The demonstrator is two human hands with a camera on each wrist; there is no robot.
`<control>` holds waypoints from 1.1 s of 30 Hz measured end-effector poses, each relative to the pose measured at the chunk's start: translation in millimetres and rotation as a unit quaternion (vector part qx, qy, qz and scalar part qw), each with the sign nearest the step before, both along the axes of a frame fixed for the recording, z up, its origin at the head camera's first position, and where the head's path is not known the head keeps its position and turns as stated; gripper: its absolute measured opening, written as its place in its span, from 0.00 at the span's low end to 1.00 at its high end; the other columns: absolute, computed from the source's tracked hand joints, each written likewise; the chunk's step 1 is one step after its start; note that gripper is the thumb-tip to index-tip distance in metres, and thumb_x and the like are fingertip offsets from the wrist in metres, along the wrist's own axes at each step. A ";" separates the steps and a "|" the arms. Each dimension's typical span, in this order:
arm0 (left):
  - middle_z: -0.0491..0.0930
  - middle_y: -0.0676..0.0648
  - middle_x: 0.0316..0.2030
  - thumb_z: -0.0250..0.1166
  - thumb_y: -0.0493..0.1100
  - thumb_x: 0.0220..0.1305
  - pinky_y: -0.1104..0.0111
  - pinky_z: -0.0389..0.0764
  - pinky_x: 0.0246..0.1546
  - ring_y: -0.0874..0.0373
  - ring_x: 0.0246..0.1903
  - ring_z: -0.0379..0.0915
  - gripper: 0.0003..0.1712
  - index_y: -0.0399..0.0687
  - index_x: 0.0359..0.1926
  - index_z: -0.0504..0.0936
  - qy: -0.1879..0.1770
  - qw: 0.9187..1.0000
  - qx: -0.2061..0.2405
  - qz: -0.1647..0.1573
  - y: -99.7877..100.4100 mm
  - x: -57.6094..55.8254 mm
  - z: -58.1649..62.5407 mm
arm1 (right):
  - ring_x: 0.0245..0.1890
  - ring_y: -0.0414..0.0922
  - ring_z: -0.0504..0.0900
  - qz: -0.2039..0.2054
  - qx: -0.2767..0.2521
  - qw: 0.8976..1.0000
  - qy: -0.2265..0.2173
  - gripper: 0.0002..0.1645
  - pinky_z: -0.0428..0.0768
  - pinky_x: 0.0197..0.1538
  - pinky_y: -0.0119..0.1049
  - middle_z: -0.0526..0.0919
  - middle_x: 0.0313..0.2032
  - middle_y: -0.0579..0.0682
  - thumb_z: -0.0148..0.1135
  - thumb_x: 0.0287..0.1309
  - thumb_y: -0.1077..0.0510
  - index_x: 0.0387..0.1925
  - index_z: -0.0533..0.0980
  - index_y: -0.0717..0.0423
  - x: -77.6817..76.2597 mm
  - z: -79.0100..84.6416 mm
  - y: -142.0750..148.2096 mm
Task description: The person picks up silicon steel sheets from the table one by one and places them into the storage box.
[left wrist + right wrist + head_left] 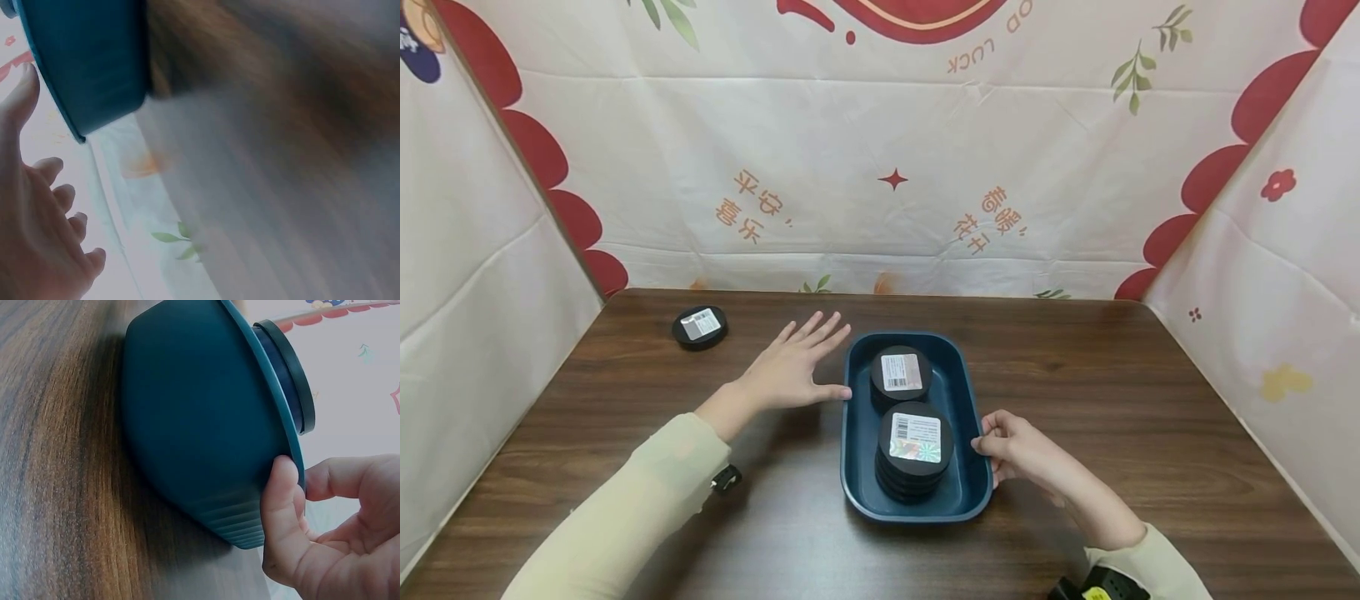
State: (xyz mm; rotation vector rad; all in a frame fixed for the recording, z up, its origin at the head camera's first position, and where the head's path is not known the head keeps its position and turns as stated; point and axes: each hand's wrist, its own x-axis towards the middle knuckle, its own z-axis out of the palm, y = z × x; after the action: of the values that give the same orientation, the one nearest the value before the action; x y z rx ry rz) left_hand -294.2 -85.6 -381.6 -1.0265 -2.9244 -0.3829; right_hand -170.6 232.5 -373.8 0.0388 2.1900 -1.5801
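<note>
A dark blue rectangular tray (964, 493) stands on the table with two stacks of round black discs in it. The front stack (912, 483) has several discs, and the back stack (880, 396) sits behind it; both carry a white barcode label on top. At the right rim my right hand (1017, 448) pinches the tray edge between thumb and fingers, as the right wrist view also shows. My left hand (788, 372) is spread at the tray's left side, its thumb tip right at the rim. In the left wrist view the fingers are apart and hold nothing.
Another black disc (700, 327) with a white label lies at the back left of the brown wooden table (1060, 367). A white printed cloth (842, 217) hangs behind the table and along both sides.
</note>
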 end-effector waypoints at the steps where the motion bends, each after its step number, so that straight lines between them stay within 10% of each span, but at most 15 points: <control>1: 0.42 0.50 0.72 0.55 0.73 0.54 0.49 0.38 0.67 0.52 0.71 0.32 0.51 0.58 0.73 0.48 0.000 1.000 -0.001 0.001 -2.3 -0.2 -1.0 | 0.22 0.43 0.71 -0.001 0.002 1.000 -0.001 0.16 0.78 0.28 0.37 0.70 0.23 0.52 0.50 0.60 0.61 0.44 0.59 0.68 -0.1 0.3 -0.1; 33: 0.36 0.45 0.73 0.54 0.73 0.55 0.46 0.29 0.65 0.48 0.71 0.27 0.57 0.48 0.73 0.40 0.020 0.987 -0.005 0.160 -86.8 -33.3 -8.9 | 0.22 0.44 0.72 0.008 0.003 1.000 -0.009 0.17 0.78 0.29 0.38 0.71 0.24 0.52 0.51 0.60 0.61 0.45 0.59 0.68 -11.2 1.1 4.0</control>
State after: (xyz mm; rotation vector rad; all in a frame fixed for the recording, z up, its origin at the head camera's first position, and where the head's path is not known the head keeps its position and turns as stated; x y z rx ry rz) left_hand -327.5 -172.4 -390.5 -0.5410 -2.9825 -0.3308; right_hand -181.8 236.5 -372.7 0.0386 2.1755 -1.5589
